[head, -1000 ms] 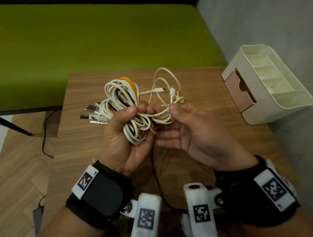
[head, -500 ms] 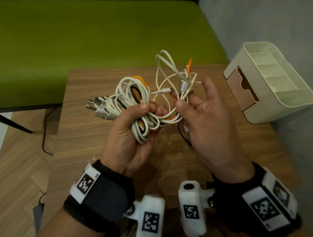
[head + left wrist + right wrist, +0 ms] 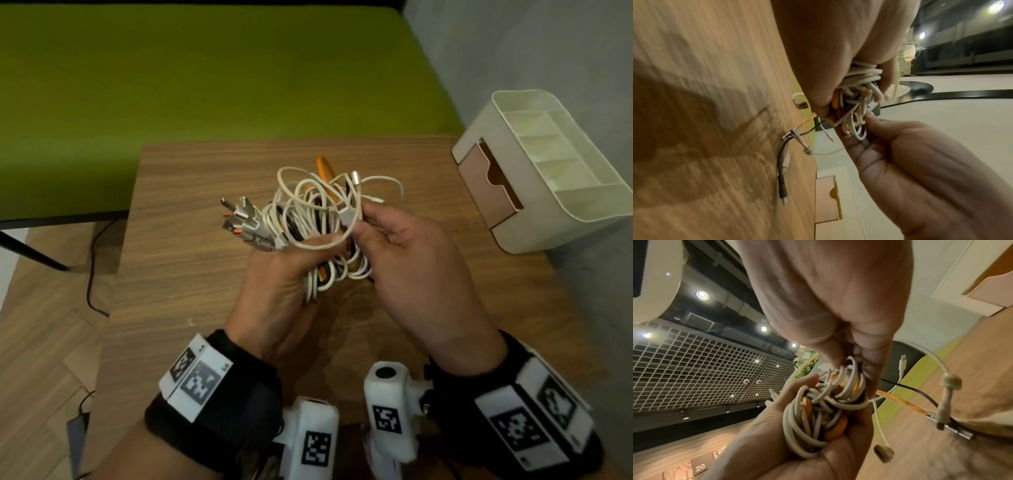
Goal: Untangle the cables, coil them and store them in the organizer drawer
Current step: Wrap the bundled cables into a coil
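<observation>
A tangled bundle of white, orange and black cables [image 3: 315, 219] is held above the wooden table [image 3: 191, 274]. My left hand [image 3: 291, 270] grips the bundle [image 3: 818, 415] from below, fingers curled round the coils [image 3: 857, 91]. Several metal USB plugs [image 3: 243, 219] stick out to the left. My right hand [image 3: 387, 246] pinches a white cable with its plug [image 3: 347, 216] at the bundle's right side. Loose ends with plugs [image 3: 945, 412] hang down to the table. The cream organizer [image 3: 548, 192] stands at the right, its pink drawer [image 3: 486, 185] pulled partly out.
A green surface [image 3: 205, 75] lies beyond the table's far edge. A grey wall [image 3: 548, 51] runs along the right behind the organizer. A black cord [image 3: 90, 270] hangs down to the wooden floor on the left.
The right hand has dropped from the raised loops and closed in on the bundle's right side, pinching a white cable end. The left hand has turned the bundle, plugs still pointing left.
</observation>
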`<state>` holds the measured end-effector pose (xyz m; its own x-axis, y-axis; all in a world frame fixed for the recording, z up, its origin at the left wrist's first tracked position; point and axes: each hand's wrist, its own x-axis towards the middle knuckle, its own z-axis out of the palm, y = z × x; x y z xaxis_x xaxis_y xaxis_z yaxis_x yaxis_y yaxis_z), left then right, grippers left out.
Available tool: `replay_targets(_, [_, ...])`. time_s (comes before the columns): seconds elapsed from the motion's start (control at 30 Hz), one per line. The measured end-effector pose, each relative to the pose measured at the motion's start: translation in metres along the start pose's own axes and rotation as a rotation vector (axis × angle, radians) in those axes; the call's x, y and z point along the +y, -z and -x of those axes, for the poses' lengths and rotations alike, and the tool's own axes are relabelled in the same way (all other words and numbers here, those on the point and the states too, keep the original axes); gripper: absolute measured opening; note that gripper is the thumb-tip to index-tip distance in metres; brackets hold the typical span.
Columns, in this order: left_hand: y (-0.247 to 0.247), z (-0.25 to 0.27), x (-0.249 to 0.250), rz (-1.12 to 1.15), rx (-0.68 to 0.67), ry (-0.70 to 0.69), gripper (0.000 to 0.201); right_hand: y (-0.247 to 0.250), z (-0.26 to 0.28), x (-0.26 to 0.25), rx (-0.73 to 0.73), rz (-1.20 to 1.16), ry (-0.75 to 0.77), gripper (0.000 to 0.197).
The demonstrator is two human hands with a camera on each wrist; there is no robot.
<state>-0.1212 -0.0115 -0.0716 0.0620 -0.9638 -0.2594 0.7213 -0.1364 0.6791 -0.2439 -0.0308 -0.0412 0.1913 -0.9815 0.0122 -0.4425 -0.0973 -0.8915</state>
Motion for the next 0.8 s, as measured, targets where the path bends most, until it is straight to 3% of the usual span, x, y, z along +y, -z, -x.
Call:
replay_targets(0.27, [0.005,0.002,0.001,-0.03,-0.013,0.053,0.058,-0.005,0.006,0.001,-0.012,0.075,0.092,0.023])
replay_targets(0.6, [0.01,-0.003,0.005,-0.017,0.039,0.025,0.058,-0.009,0.005,0.002,-0.184,0.087,0.063,0.023])
replay_targets(0.7, [0.011,-0.004,0.008,-0.017,0.027,0.02,0.064,-0.011,0.003,0.006,-0.266,0.207,0.097,0.026])
replay_targets(0.8, [0.015,-0.005,0.008,-0.033,-0.007,0.062,0.053,-0.012,0.002,0.008,-0.266,0.308,0.088,0.024])
